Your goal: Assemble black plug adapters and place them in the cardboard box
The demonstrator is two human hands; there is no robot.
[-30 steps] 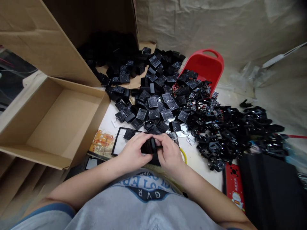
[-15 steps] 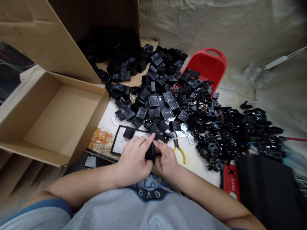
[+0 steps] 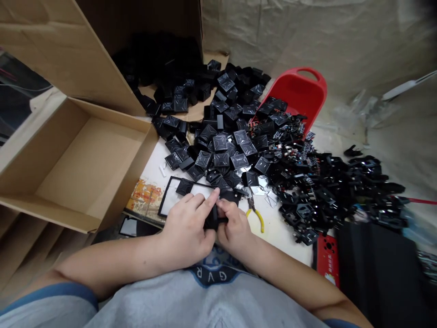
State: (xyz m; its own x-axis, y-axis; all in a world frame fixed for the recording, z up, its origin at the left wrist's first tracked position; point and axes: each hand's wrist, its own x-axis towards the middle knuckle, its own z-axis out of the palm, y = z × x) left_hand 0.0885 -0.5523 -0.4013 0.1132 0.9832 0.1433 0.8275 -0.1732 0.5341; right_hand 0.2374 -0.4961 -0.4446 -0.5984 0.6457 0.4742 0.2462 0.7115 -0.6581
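Observation:
Between my two hands is a small black plastic housing (image 3: 211, 220), partly covered by fingers. My left hand (image 3: 189, 223) grips it from the left, with the index finger stretched along its top. From the right, my right hand (image 3: 234, 223) holds its other side, thumb and index finger pinched near the top edge. Under and behind the hands lies a black-rimmed white panel (image 3: 167, 199), with another black housing (image 3: 184, 187) on its far edge. Yellow-handled pliers (image 3: 258, 218) lie just right of my right hand.
Many black housings (image 3: 221, 160) are heaped beyond my hands. A red scoop (image 3: 309, 95) stands behind small circuit boards (image 3: 293, 141) and black plastic parts (image 3: 307, 209). To the left is an open cardboard box (image 3: 88, 159); a red panel (image 3: 328, 259) lies right.
Both hands keep their hold on the black housing and have shifted only slightly. The whole view has moved a little, with the background sliding slightly rightward.

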